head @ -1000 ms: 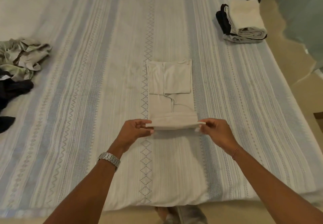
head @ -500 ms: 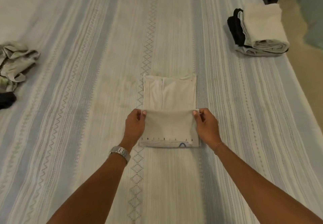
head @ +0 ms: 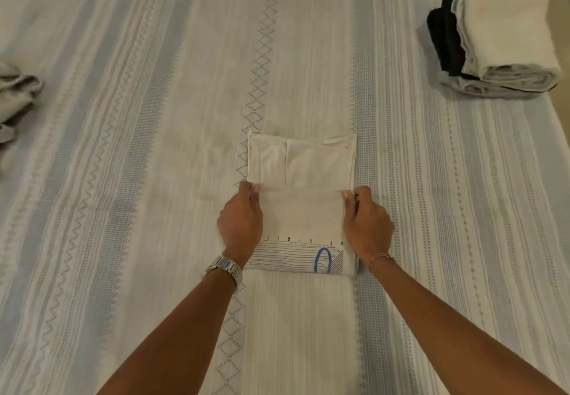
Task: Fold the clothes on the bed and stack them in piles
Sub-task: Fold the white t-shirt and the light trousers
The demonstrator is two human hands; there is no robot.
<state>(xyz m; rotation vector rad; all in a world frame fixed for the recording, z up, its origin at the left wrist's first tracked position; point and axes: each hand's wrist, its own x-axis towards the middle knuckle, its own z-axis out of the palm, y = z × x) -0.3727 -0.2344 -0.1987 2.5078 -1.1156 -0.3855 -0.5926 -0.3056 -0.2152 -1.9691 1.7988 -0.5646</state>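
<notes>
Head view: crumpled grey garment (head: 15, 98) at 9 o'clock edge of striped bedspread (head: 123, 178). Left hand (head: 240, 225) pinches left corner of folded-over flap of beige printed T-shirt (head: 303, 209), centre; right hand (head: 367, 228) pinches right corner. Folded pile (head: 499, 42) at 2 o'clock.

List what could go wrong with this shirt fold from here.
1. Both the left hand and right hand pinch only the corners of the shirt; the middle of the flap may sag or wrinkle.
2. Carrying it to the pile at the far right could undo the loose folds.
</notes>
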